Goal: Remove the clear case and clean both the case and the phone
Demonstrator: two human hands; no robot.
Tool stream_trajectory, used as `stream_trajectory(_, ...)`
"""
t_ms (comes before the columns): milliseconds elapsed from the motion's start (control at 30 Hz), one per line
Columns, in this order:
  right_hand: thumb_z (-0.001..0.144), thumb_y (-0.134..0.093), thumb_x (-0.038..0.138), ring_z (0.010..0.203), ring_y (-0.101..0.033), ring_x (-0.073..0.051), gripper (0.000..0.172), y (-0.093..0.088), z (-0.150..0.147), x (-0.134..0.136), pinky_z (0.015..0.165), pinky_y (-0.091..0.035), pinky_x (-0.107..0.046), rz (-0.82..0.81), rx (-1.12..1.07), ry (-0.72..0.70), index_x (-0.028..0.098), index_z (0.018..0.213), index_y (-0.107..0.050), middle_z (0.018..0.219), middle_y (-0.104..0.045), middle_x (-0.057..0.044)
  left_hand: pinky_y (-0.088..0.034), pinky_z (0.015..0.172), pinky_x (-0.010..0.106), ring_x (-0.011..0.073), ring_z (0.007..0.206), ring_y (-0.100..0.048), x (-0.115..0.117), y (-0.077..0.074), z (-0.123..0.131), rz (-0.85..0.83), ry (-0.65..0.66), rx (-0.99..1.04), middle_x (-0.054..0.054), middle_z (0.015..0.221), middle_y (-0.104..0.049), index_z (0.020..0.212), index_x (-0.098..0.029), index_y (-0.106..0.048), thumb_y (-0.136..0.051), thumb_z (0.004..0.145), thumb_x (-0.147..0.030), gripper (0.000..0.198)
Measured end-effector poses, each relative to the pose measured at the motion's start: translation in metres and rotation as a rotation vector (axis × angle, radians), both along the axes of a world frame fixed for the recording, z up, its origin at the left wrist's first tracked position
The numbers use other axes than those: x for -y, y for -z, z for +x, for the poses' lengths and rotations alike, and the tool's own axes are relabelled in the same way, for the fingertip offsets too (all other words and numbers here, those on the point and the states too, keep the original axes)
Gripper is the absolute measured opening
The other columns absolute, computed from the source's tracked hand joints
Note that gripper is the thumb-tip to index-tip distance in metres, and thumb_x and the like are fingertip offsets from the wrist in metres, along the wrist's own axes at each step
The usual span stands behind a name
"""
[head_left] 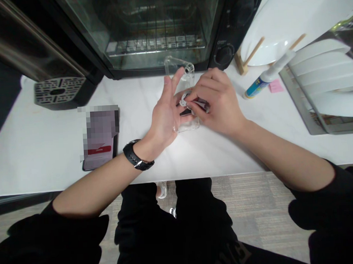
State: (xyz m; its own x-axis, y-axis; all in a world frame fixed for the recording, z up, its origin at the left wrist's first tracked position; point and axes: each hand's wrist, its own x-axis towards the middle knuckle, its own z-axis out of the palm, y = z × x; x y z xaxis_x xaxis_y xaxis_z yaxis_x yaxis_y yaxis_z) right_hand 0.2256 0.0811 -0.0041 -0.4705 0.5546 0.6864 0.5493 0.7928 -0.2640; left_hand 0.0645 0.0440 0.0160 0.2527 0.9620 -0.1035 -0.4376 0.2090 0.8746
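Well, clear, round-edged case (188, 81) in left hand (165, 117), crumpled wad (183, 99) in right (218, 100).

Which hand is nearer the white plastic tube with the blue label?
Right. The right hand is left of the tube, not touching it; the left hand is farther left, beyond the right hand.

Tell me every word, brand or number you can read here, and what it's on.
None reads clearly.
Phone: screen largely pixelated, the rest too small.
White-and-blue bottle: label too blurred.
Oven: control panel markings too small.
Dark clothing: pale lettering, too blurred.
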Motion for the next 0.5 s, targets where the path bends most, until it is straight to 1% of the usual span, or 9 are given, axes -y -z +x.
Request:
stream_trajectory(67,0.094,-0.064,0.030,0.098,-0.058,-0.028,0.011,-0.0022,0.0017,-0.0014,0.088,-0.048,-0.048,0.001,-0.035,0.102,0.024,0.087,-0.070,0.087,-0.070,-0.006,-0.060,0.087,0.039,0.0279,0.117,-0.067,0.0013,0.0026,0.0025,-0.047,0.067,-0.022,0.007,0.133,-0.066,0.158,-0.033,-0.039,-0.034,0.101,-0.068,0.067)
stream_trajectory(133,0.095,-0.064,0.031,0.100,-0.057,-0.029,0.011,-0.0045,0.0033,-0.0016,0.090,-0.047,-0.050,-0.001,-0.079,0.203,0.024,0.088,-0.069,0.088,-0.071,-0.006,-0.060,0.083,0.038,0.0285,0.115,-0.069,0.0031,0.0046,0.0045,-0.092,0.131,-0.051,0.009,0.131,-0.068,0.155,-0.032,-0.043,-0.036,0.100,-0.068,0.066)
stream_trajectory(233,0.095,-0.066,0.032,0.102,-0.058,-0.029,0.008,-0.0076,0.0048,0.0002,0.096,-0.045,-0.052,0.011,-0.144,0.285,0.027,0.090,-0.068,0.092,-0.072,-0.005,-0.060,0.080,0.038,0.0299,0.108,-0.072,0.0066,0.0065,0.0064,-0.123,0.235,-0.081,0.012,0.128,-0.070,0.148,-0.030,-0.052,-0.043,0.097,-0.069,0.065)
stream_trajectory(333,0.096,-0.065,0.033,0.101,-0.060,-0.028,0.007,-0.0101,0.0049,0.0026,0.097,-0.047,-0.051,-0.029,-0.171,0.241,0.030,0.090,-0.068,0.093,-0.073,-0.004,-0.059,0.085,0.042,0.0307,0.104,-0.073,0.0087,0.0086,0.0072,-0.132,0.284,-0.085,0.014,0.125,-0.072,0.135,-0.029,-0.061,-0.046,0.094,-0.073,0.063)
stream_trajectory(433,0.098,-0.063,0.036,0.101,-0.062,-0.026,0.010,-0.0111,0.0040,0.0039,0.094,-0.051,-0.049,-0.114,-0.189,0.144,0.032,0.092,-0.070,0.094,-0.075,-0.003,-0.060,0.086,0.045,0.0307,0.102,-0.073,0.0071,0.0099,0.0077,-0.141,0.244,-0.078,0.013,0.126,-0.072,0.130,-0.027,-0.063,-0.046,0.093,-0.075,0.062)
stream_trajectory(500,0.098,-0.063,0.038,0.101,-0.062,-0.025,0.012,-0.0106,0.0027,0.0044,0.099,-0.050,-0.050,-0.140,-0.181,0.078,0.033,0.092,-0.072,0.091,-0.075,-0.002,-0.060,0.084,0.044,0.0303,0.104,-0.073,0.0045,0.0090,0.0079,-0.150,0.211,-0.073,0.012,0.127,-0.072,0.131,-0.027,-0.062,-0.042,0.096,-0.072,0.060)
